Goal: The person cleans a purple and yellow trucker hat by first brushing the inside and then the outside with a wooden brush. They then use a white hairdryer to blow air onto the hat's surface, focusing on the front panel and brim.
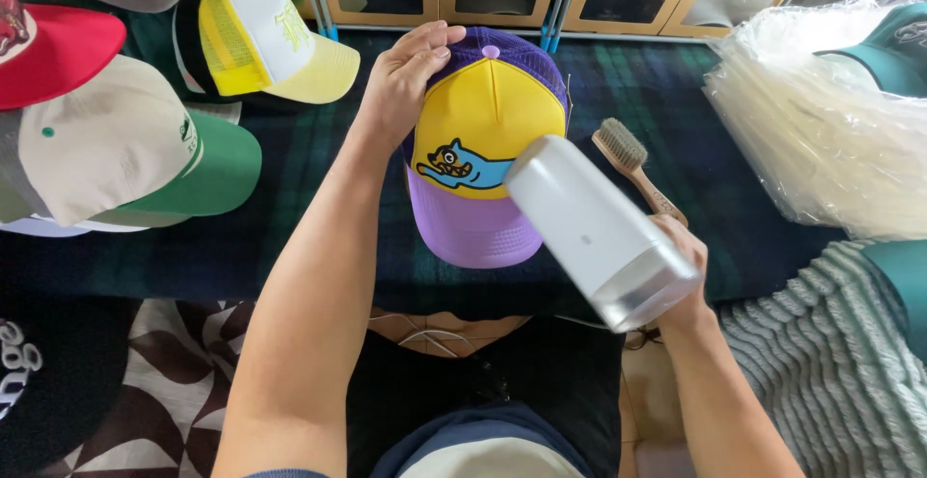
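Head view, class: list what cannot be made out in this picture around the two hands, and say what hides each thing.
- Right hand: mostly hidden behind the white cylinder it holds; its grip is unclear.
- Cylinder's near end: motion-blurred.
- Purple and yellow cap: its right side is covered by the cylinder, its left crown by the left hand.
- Wooden brush: handle end hidden behind the right hand.
- Teal cap: cut off by the right edge.

The left hand (406, 77) rests on a yellow and purple cap (483, 140) while the right hand (681, 266) holds a white tube (599, 232) over it.
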